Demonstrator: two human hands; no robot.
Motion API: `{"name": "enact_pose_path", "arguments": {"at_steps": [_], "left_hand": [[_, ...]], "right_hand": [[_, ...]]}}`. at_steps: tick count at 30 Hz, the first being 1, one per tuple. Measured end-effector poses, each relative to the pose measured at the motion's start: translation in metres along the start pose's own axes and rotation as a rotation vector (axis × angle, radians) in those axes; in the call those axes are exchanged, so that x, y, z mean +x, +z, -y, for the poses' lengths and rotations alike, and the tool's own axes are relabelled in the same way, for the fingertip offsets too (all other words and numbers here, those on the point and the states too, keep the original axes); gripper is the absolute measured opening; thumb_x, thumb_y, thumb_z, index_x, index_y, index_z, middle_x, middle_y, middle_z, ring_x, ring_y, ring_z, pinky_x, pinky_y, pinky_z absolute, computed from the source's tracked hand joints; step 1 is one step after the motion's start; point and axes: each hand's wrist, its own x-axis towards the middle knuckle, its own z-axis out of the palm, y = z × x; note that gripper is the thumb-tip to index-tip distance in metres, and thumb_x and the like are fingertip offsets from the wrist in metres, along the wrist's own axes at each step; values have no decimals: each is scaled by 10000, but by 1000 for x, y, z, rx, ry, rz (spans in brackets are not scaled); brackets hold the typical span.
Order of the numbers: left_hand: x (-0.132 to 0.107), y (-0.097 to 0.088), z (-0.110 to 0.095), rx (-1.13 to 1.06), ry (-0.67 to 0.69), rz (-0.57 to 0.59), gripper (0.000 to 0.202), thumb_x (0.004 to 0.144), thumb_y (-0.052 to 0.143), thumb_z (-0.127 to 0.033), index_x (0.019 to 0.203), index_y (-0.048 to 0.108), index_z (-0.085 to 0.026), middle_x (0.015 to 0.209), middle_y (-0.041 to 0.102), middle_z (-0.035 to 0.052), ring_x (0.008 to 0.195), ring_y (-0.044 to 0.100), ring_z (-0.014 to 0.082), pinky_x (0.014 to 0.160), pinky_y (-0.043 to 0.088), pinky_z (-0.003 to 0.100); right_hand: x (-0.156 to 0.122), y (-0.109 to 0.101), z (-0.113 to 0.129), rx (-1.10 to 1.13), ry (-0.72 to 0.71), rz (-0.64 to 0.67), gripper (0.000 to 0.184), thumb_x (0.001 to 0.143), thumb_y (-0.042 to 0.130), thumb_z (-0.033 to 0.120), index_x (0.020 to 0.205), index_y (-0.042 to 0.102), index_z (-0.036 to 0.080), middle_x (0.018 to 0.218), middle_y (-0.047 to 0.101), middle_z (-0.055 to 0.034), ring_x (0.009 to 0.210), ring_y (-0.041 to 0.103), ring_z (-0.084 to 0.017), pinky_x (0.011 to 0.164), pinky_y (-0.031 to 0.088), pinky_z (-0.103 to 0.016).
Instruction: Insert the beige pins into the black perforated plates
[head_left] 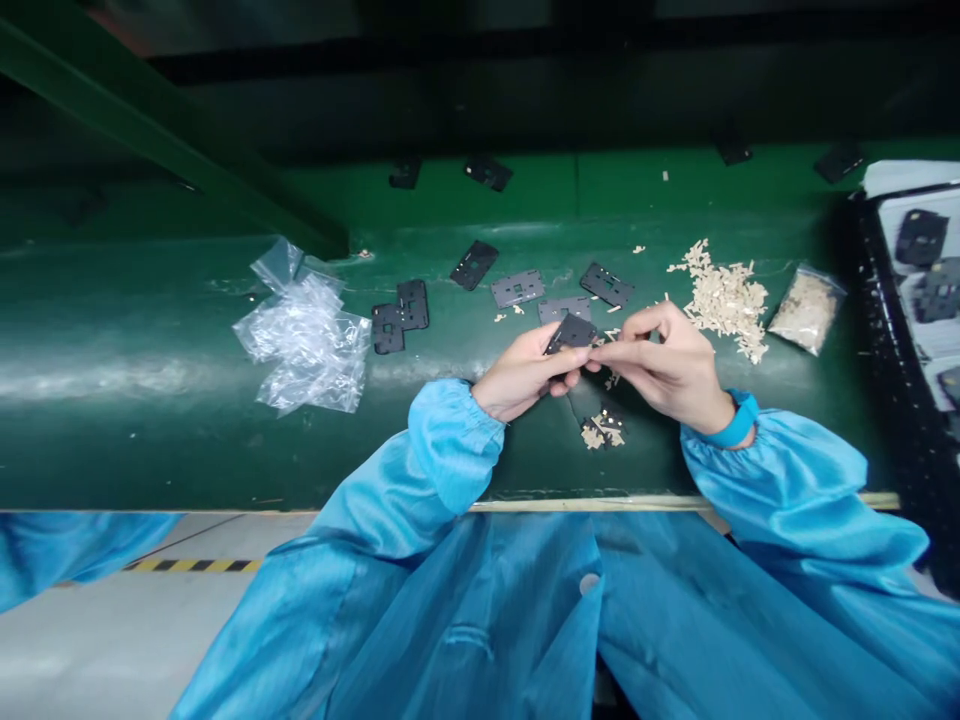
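Note:
My left hand (529, 372) holds a small black perforated plate (571, 333) by its lower edge. My right hand (660, 365) pinches at that plate's right end, and anything between its fingertips is too small to tell. Just beyond the hands, several similar black plates (517, 288) lie on the green conveyor belt (187, 440). A loose pile of small beige pieces (727, 300) sits beyond my right hand. A little heap of beige pieces and black bits (602, 430) lies below my hands.
A clear plastic bag (306, 335) lies crumpled on the belt at left, and a filled small bag (808, 310) lies at right. A black-edged tray (919, 270) holding black plates stands at far right. A green beam (150, 125) crosses the upper left.

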Motion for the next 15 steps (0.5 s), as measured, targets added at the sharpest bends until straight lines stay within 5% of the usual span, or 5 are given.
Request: {"name": "enact_pose_path", "arguments": {"at_steps": [4, 8, 11, 15], "left_hand": [[2, -2, -1, -22, 29, -79, 410, 742, 861, -337, 995, 594, -156, 778, 606, -17, 571, 498, 39, 458, 335, 158], [3, -4, -2, 231, 200, -277, 366, 750, 844, -335, 951, 586, -171, 727, 578, -41, 537, 484, 54, 468, 378, 191], [2, -5, -3, 470, 287, -349, 280, 780, 798, -289, 909, 575, -180, 701, 550, -55, 521, 471, 61, 481, 384, 206], [1, -8, -1, 669, 340, -342, 209, 796, 756, -254, 903, 591, -181, 729, 563, -41, 630, 521, 93, 581, 428, 218]], "right_hand": [[5, 3, -4, 25, -48, 42, 319, 933, 687, 135, 1159, 762, 348, 944, 686, -42, 890, 644, -201, 769, 530, -368], [8, 9, -1, 257, 313, -20, 145, 940, 699, 253, 1078, 743, 250, 973, 710, -59, 828, 655, -186, 701, 528, -332], [9, 13, -1, 424, 620, 108, 165, 942, 684, 360, 969, 712, 200, 834, 690, -42, 684, 606, -152, 592, 479, -291], [10, 16, -2, 560, 748, 185, 201, 886, 722, 375, 851, 674, 183, 712, 623, -7, 597, 525, -116, 533, 421, -256]]}}
